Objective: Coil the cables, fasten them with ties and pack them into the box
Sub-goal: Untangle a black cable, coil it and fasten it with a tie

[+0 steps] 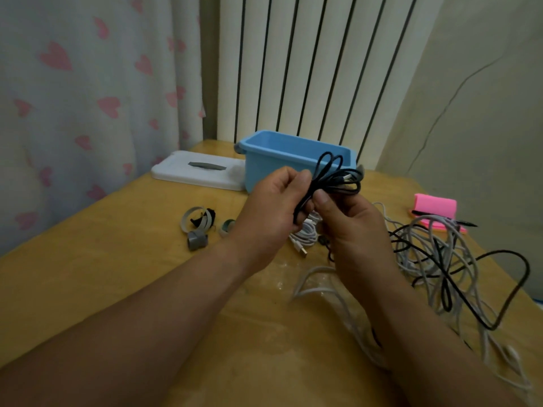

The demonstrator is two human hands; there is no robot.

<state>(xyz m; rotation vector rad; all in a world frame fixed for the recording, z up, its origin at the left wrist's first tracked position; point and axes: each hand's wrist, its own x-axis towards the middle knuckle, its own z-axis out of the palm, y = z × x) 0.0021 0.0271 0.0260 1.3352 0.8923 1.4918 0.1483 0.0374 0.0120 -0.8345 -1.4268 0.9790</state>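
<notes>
A wooden surface (117,289) fills your view, running from 6 o'clock up to a ribbed white radiator (308,69) at 12 o'clock and a curtain with pink hearts (88,83) at 10 o'clock; at 12 o'clock on the surface stands the open blue box (264,160), its long axis running left to right, with its white lid (199,171) lying flat and touching it on the 9 o'clock side; at 4 o'clock sprawls a loose tangle of white and black cables (440,259), well apart from the box, with a pink roll of tie material (435,210) just behind it at 2 o'clock; at 9 o'clock of your hands lie several small ties (197,227), grey and black, curled on the surface; beneath your hands rests a white coiled cable (305,233) with its plug end showing.

Both hands are raised together at centre; your left hand (270,212) and your right hand (349,230) each pinch the same small black cable bundle (335,180), folded into short loops that fan toward 1 o'clock, just in front of the box's near wall; a metal plug shows among the loops.

The bundle looks coiled but not yet tied; the ties lie nearer your left hand, at 9 o'clock, with nothing between; the box sits straight ahead, unobstructed; letting go with one hand may let the loops spring apart.
</notes>
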